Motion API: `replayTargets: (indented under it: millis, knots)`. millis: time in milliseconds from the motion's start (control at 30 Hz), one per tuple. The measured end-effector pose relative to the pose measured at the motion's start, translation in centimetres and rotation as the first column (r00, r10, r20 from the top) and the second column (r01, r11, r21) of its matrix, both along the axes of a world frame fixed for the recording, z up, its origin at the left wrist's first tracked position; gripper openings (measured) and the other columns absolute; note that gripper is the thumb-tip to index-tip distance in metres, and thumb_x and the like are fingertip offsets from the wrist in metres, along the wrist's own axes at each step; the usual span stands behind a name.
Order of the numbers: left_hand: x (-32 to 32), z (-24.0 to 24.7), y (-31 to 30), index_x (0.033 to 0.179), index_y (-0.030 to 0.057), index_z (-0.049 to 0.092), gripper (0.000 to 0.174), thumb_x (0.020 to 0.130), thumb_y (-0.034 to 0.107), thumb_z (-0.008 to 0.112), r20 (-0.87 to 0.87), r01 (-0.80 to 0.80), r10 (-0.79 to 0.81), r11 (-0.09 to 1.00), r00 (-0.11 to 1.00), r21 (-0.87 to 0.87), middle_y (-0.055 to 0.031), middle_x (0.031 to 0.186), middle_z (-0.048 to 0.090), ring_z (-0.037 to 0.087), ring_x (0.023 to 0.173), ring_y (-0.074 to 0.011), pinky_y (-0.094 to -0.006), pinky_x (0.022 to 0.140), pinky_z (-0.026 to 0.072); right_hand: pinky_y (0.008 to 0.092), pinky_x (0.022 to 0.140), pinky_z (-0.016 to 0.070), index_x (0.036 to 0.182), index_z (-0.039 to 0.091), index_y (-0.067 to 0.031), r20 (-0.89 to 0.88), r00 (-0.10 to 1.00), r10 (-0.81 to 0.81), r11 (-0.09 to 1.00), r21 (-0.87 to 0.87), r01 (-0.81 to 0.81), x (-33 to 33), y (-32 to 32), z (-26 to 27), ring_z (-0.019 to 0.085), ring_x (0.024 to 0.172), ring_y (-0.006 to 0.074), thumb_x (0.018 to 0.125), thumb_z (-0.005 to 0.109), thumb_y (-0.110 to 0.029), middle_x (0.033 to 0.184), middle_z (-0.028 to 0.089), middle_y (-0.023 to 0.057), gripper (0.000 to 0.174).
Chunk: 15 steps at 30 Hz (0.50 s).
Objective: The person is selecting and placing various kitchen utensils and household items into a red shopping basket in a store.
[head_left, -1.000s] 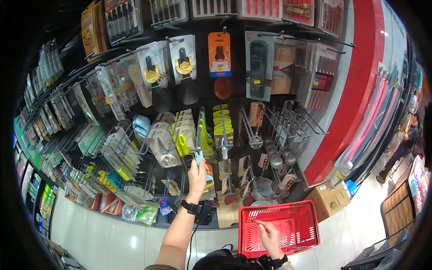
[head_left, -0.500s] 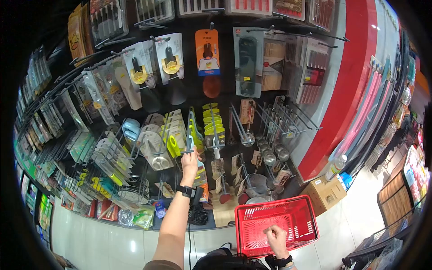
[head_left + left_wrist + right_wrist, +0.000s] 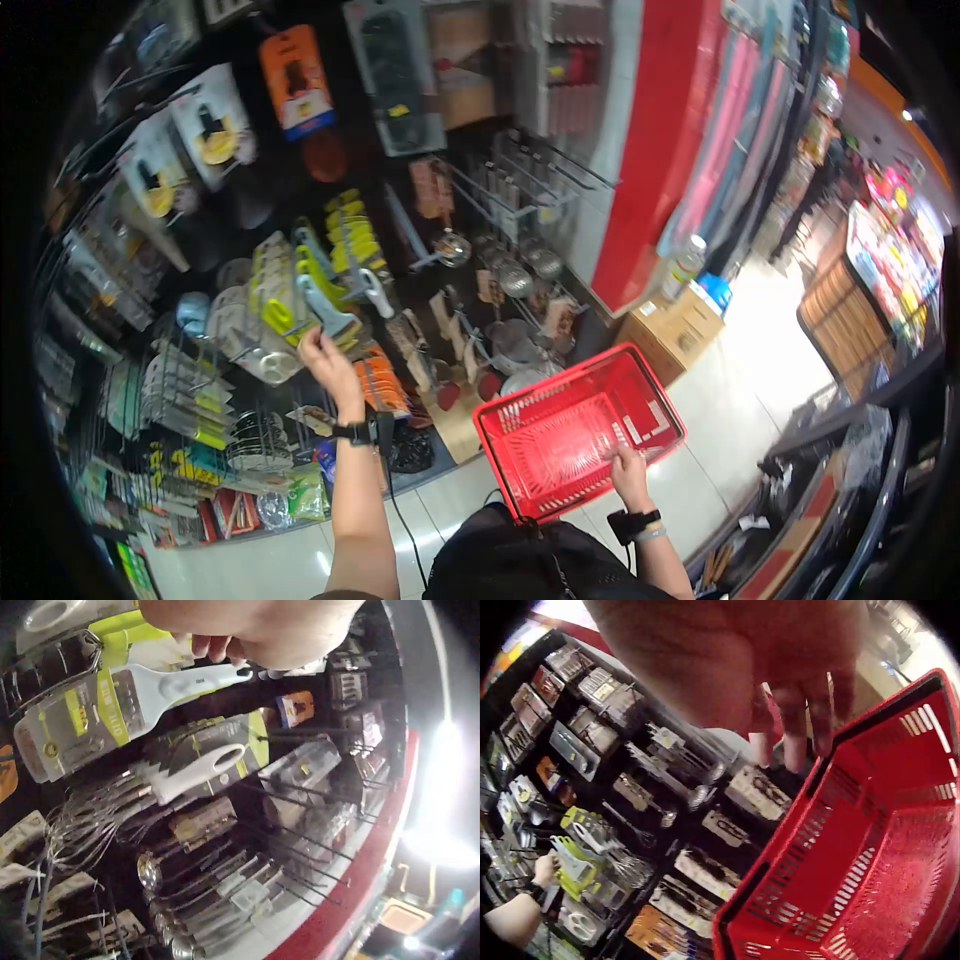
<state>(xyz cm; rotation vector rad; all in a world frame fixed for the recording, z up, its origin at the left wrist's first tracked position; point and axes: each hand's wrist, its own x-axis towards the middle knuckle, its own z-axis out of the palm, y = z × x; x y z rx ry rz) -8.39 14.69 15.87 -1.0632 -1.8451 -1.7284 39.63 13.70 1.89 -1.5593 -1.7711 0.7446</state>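
My left hand (image 3: 335, 375) reaches to the rack, its fingers at the end of a light-blue-handled kitchen tool (image 3: 325, 308) in a row of lime-green packs. In the left wrist view the blue handle (image 3: 191, 681) comes out of a dark card sleeve. The curled fingers lie just beside its holed end; the thumb is hidden, and whether they pinch it I cannot tell. A white-handled whisk (image 3: 196, 774) hangs alongside. Over the right side of the red shopping basket (image 3: 560, 440) is my right hand (image 3: 630, 475). Its fingers (image 3: 795, 750) hang loosely, holding nothing.
Ladles (image 3: 453, 248) and skimmers hang on metal prongs right of the whisks. Orange packs (image 3: 380, 380) hang below the left hand. A cardboard box (image 3: 670, 330) stands behind the basket by a red-and-white pillar. Another shelf edge (image 3: 820, 480) runs along the right.
The head view has swung right and tilted, so the rack appears further left. My left hand stays by the light-blue-handled tool. My right hand has moved toward the basket's right side.
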Motion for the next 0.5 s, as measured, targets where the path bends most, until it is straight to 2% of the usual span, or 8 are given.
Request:
replayTargets:
  millis: [67, 133, 167, 233, 300, 367, 433, 500]
  knots:
    - [2.7, -2.9, -2.0, 0.087, 0.0004, 0.053, 0.01, 0.088, 0.008, 0.047, 0.124, 0.238, -0.223, 0.963, 0.967, -0.124, -0.0134, 0.079, 0.056, 0.054, 0.076, -0.0258, -0.0355, 0.073, 0.0428, 0.0424, 0.083, 0.0447, 0.094, 0.061, 0.0001, 0.047, 0.995, -0.083, 0.996, -0.025, 0.084, 1.4, -0.6, -1.5, 0.057, 0.097, 0.0334, 0.08, 0.058, -0.007, 0.098, 0.062, 0.0187, 0.016]
    - [6.7, -4.7, -3.1, 0.088, 0.0017, 0.054, 0.012, 0.089, 0.012, 0.047, 0.302, 0.427, -0.333, 0.84, 0.893, -0.335, -0.0132, 0.074, 0.058, 0.057, 0.069, -0.0278, -0.0358, 0.067, 0.0455, 0.0452, 0.099, 0.035, 0.112, 0.054, 0.0008, 0.312, 0.925, -0.217, 0.971, 0.162, 0.174, 2.4, -1.3, -3.3, 0.041, 0.12, 0.0409, 0.078, 0.066, -0.019, 0.126, 0.045, 0.0276, 0.041]
    - [9.4, -4.8, -3.6, 0.088, 0.0018, 0.054, 0.015, 0.09, 0.015, 0.048, 0.413, 0.524, -0.354, 0.73, 0.839, -0.438, -0.0149, 0.074, 0.06, 0.06, 0.069, -0.0304, -0.0372, 0.065, 0.0469, 0.0452, 0.099, 0.035, 0.112, 0.054, 0.0008, 0.314, 0.924, -0.217, 0.972, 0.157, 0.175, 2.9, -1.6, -4.3, 0.041, 0.12, 0.0409, 0.078, 0.066, -0.019, 0.126, 0.045, 0.0276, 0.041]
    - [12.4, -9.9, -4.6, 0.095, 0.0023, 0.055, 0.029, 0.089, 0.031, 0.051, 0.383, 0.521, -0.357, 0.504, 0.852, -0.689, -0.0198, 0.082, 0.064, 0.063, 0.075, -0.0375, -0.0442, 0.068, 0.0485, 0.0471, 0.107, 0.0251, 0.128, 0.042, 0.0004, 0.321, 0.919, -0.228, 0.973, 0.042, 0.226, 3.9, -1.9, -6.6, 0.02, 0.131, 0.0471, 0.075, 0.071, -0.026, 0.14, 0.021, 0.0315, 0.066]
    - [14.9, -15.3, -5.8, 0.103, 0.0036, 0.054, 0.042, 0.087, 0.042, 0.052, 0.439, 0.482, -0.291, 0.093, 0.85, -0.871, -0.0238, 0.095, 0.063, 0.061, 0.091, -0.0404, -0.0479, 0.077, 0.0478, 0.0464, 0.108, 0.0234, 0.134, 0.033, 0.0026, 0.337, 0.922, -0.191, 0.978, -0.014, 0.208, 4.5, -1.9, -8.6, 0.018, 0.132, 0.0467, 0.074, 0.072, -0.028, 0.141, 0.017, 0.0329, 0.077]
    - [17.4, -19.3, -7.6, 0.109, 0.0033, 0.051, 0.05, 0.085, 0.048, 0.052, 0.485, 0.534, -0.402, 0.011, 0.776, -0.845, -0.02, 0.087, 0.065, 0.06, 0.09, -0.0438, -0.0472, 0.078, 0.0489, 0.0467, 0.109, 0.0216, 0.134, 0.028, 0.0081, 0.304, 0.936, -0.178, 0.975, -0.075, 0.21, 5.0, -1.8, -11.2, 0.018, 0.132, 0.048, 0.073, 0.072, -0.03, 0.142, 0.015, 0.0331, 0.084]
    - [19.0, -24.4, -9.0, 0.11, 0.0018, 0.05, 0.048, 0.086, 0.043, 0.053, 0.466, 0.494, -0.388, -0.032, 0.795, -0.869, -0.021, 0.089, 0.064, 0.061, 0.087, -0.0438, -0.0477, 0.075, 0.0497, 0.0474, 0.109, 0.0204, 0.134, 0.024, 0.0125, 0.342, 0.932, -0.12, 0.978, -0.118, 0.169, 5.0, -1.9, -11.7, 0.015, 0.131, 0.0509, 0.072, 0.073, -0.031, 0.142, 0.012, 0.034, 0.09]
    - [20.6, -24.0, -9.5, 0.112, 0.0003, 0.048, 0.046, 0.086, 0.039, 0.055, 0.445, 0.453, -0.372, -0.072, 0.815, -0.889, -0.022, 0.091, 0.064, 0.061, 0.084, -0.0438, -0.0483, 0.073, 0.0505, 0.048, 0.109, 0.0196, 0.133, 0.026, 0.0138, 0.418, 0.903, -0.102, 0.98, -0.113, 0.163, 4.5, -2.1, -11.5, 0.013, 0.13, 0.0532, 0.071, 0.073, -0.031, 0.142, 0.009, 0.0353, 0.09]
